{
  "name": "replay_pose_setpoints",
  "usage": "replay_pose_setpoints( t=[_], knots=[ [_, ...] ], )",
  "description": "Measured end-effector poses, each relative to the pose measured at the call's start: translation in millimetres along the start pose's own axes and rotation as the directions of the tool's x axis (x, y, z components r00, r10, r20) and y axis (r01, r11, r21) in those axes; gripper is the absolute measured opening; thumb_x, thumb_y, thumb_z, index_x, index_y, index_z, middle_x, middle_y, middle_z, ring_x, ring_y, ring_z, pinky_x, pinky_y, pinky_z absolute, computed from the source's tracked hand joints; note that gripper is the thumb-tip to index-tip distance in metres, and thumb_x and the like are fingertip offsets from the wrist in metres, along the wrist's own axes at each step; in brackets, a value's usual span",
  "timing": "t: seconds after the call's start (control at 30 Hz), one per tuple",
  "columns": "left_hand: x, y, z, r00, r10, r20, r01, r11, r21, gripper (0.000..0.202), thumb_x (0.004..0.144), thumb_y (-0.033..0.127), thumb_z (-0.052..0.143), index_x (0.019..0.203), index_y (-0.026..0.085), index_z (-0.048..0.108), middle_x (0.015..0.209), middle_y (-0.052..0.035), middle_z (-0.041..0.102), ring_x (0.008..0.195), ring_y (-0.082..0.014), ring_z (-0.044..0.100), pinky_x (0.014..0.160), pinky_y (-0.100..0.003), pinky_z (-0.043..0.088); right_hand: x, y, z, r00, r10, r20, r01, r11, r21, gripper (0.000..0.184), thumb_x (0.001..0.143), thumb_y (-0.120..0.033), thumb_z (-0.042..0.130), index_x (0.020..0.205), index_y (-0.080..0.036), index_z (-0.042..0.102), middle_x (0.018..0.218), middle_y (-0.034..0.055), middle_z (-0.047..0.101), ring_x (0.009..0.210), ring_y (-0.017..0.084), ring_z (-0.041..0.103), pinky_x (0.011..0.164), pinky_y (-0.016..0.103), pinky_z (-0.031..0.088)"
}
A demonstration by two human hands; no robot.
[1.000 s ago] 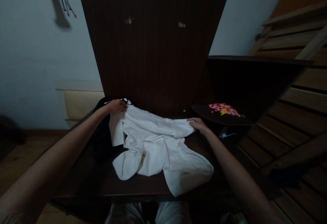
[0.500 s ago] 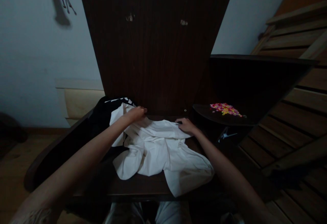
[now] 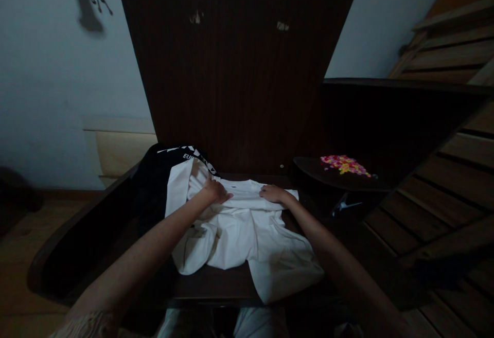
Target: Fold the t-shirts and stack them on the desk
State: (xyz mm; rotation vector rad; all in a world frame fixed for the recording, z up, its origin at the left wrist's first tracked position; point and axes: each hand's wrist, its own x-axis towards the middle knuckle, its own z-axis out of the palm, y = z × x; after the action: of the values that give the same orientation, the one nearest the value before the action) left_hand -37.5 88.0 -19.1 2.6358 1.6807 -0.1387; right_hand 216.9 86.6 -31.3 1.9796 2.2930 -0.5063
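Observation:
A white shirt lies crumpled and partly folded, its neckline with a small label toward the back. My left hand is closed on its upper left part, thumb pointing right; most of its fingers are hidden. At the upper right of the shirt, my right hand has its fingers curled onto the cloth, near the neckline. The shirt's lower parts spread loosely toward me. Beside it on the left is a black garment with white print, which the shirt's left part overlaps.
A dark wooden bench bears the clothes, with a tall dark panel behind it. Small pink and yellow pieces lie on a rounded shelf at right. Wooden slats stand farther right.
My left hand has come down and slightly right, from the shirt's back edge onto its upper part. My right hand has shifted a little left. The neckline lies flatter and shows more.

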Motion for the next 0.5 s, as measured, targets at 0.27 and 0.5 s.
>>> replay_pose_setpoints(
  t=[0.27,0.5],
  knots=[
    [11.3,2.9,5.7,0.999,-0.048,0.008,0.048,0.998,0.027,0.073,0.089,0.071,0.034,0.106,0.012,0.073,0.112,-0.0231,0.071,0.108,-0.0362,0.063,0.097,-0.046,0.039,8.2,7.6,-0.1,0.997,0.080,0.000,-0.080,0.997,0.009,0.053,0.095,-0.045,0.045,0.133,-0.011,0.060,0.139,0.0173,0.058,0.123,0.028,0.059,0.097,0.031,0.045],
    [24.4,6.0,13.0,0.999,-0.046,0.000,0.046,0.999,-0.012,0.071,0.093,0.064,0.033,0.122,0.008,0.065,0.127,-0.0260,0.062,0.120,-0.0385,0.057,0.100,-0.049,0.037,6.1,12.8,-3.0,0.994,0.109,-0.002,-0.109,0.994,0.013,0.068,0.095,-0.052,0.043,0.145,-0.006,0.045,0.149,0.0210,0.045,0.133,0.029,0.050,0.106,0.031,0.040]
  ],
)
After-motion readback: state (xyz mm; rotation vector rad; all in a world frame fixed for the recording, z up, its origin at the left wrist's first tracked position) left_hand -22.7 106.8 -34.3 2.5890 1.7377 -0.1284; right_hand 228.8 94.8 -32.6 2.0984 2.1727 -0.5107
